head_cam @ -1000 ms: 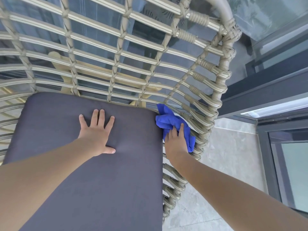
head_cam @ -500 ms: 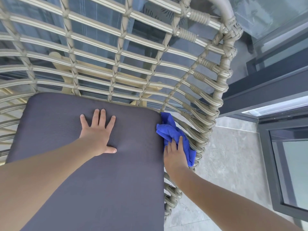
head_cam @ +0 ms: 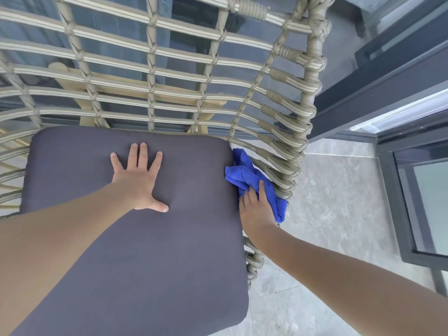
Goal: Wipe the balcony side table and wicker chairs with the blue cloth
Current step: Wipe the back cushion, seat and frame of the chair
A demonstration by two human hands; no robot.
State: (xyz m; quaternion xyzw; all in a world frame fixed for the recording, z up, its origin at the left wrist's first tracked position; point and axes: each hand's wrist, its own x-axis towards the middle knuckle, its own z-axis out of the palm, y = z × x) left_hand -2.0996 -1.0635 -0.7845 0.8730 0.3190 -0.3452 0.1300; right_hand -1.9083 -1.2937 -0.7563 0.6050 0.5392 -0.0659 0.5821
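A beige wicker chair (head_cam: 288,112) with a dark grey seat cushion (head_cam: 150,267) fills the view. My left hand (head_cam: 138,180) lies flat on the cushion, fingers spread. My right hand (head_cam: 254,212) presses the bunched blue cloth (head_cam: 242,174) with straight fingers against the woven right side of the chair, just beside the cushion's edge. Part of the cloth hangs below my palm. My right thumb is hidden.
Pale stone floor tiles (head_cam: 334,195) lie to the right of the chair. A dark grey window or door frame (head_cam: 388,190) runs along the right edge. Behind the chair's open weave a glass railing and a wooden frame show.
My right hand has slid the blue cloth a little toward me along the chair's right side weave. My left hand has stayed flat on the cushion.
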